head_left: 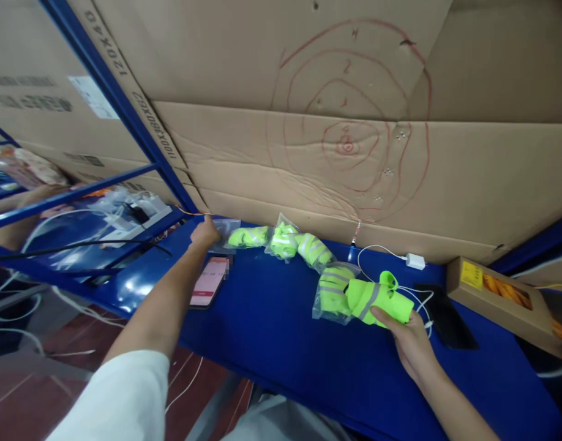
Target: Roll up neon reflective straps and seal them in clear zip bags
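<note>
My left hand reaches to the back left of the blue table, its fingers closed at the edge of a clear plastic bag; what they grip is too small to tell. My right hand grips a loose rolled yellow-green reflective vest. Beside that roll lies a bagged vest. Further left along the cardboard wall sit more bagged vests, one tilted, one in the middle and one nearest my left hand.
A phone lies below my left hand. At the right are a white charger with its cable, a black pouch and a cardboard box. A blue metal frame stands left, with a power strip and a person's arm beyond.
</note>
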Demonstrator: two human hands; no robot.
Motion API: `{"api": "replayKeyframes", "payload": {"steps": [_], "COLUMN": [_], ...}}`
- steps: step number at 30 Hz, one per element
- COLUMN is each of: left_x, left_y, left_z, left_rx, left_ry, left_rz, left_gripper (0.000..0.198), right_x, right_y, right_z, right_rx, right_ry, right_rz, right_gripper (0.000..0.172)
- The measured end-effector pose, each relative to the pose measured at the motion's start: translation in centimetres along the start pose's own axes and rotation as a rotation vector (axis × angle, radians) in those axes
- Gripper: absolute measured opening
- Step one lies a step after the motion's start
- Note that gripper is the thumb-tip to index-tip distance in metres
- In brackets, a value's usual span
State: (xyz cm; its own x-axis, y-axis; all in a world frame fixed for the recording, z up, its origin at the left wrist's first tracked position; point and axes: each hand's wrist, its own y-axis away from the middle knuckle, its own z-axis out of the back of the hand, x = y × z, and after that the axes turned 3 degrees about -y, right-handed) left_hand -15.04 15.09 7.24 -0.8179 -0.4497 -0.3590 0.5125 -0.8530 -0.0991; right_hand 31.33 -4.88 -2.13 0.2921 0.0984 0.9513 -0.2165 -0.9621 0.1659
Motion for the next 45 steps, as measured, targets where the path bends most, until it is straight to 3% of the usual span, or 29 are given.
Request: {"api": "replayKeyframes", "payload": {"steps": [4,6,8,9,11,13,14,16,18,20,23,26,29,33,36,38,42,45], "left_x": [-1.4,-1.7,-1.4,-1.0,-0.1,1.1,1.6,2.5,2.7,2.2,0.4,-1.2,-1.5,-0.8,-0.5,-0.7,-1.5,-1.9], "left_y": [1.5,4.2,8.7,11.5,17.4,22.7,24.7,27.2,27.9,27.7,26.9,26.4,26.3,26.9,27.7,28.2,28.7,28.9], "left_z": [3.1,3.4,2.1,0.9,-1.8,-4.0,-4.6,-4.6,-3.5,-2.3,-2.1,-3.6,-4.9,-5.3,-5.1,-4.9,-4.4,-4.3], "left_rx": [-0.197,-0.311,-0.393,-0.352,-0.141,0.022,0.093,0.206,0.277,0.291,0.307,0.456,0.531,0.399,0.33,0.378,0.588,0.629], "left_ry": [0.029,0.04,0.039,0.046,0.075,0.03,-0.04,-0.098,-0.073,-0.013,0.018,0.021,0.017,-0.031,-0.026,-0.015,-0.025,-0.088], "left_rz": [-0.198,-0.312,-0.509,-0.685,-1.089,-1.385,-1.465,-1.493,-1.46,-1.398,-1.409,-1.562,-1.592,-1.47,-1.385,-1.426,-1.621,-1.626], "left_gripper": [0.051,0.057,0.053,0.044,0.039,0.058,0.065,0.061,0.049,0.05,0.091,0.123,0.119,0.107,0.113,0.123,0.127,0.127], "right_x": [0.6,0.8,0.9,0.9,0.7,0.5,0.4,0.2,0.1,0.0,0.0,0.1,0.4,0.9,1.1,1.0,0.6,0.4], "right_y": [0.1,0.2,0.3,0.3,0.4,0.5,0.5,0.5,0.6,0.7,0.8,0.7,0.6,0.8,1.3,1.6,1.8,1.6], "right_z": [0.0,0.0,0.0,-0.1,-0.1,-0.2,-0.3,-0.4,-0.5,-0.7,-0.9,-0.9,-0.8,-0.7,-0.9,-1.1,-1.4,-1.4], "right_rx": [-0.038,-0.045,-0.04,-0.037,-0.033,-0.035,-0.037,-0.036,-0.029,-0.024,-0.029,-0.038,-0.044,-0.04,-0.025,-0.02,0.001,-0.013], "right_ry": [-0.025,-0.037,-0.055,-0.065,-0.075,-0.067,-0.06,-0.05,-0.052,-0.056,-0.06,-0.071,-0.087,-0.11,-0.116,-0.115,-0.096,-0.077], "right_rz": [-0.002,-0.004,0.0,0.002,-0.005,-0.019,-0.028,-0.047,-0.058,-0.058,-0.051,-0.026,-0.017,-0.062,-0.095,-0.104,-0.109,-0.106], "right_gripper": [0.058,0.056,0.055,0.055,0.056,0.057,0.057,0.058,0.06,0.061,0.065,0.065,0.064,0.059,0.057,0.058,0.054,0.053]}}
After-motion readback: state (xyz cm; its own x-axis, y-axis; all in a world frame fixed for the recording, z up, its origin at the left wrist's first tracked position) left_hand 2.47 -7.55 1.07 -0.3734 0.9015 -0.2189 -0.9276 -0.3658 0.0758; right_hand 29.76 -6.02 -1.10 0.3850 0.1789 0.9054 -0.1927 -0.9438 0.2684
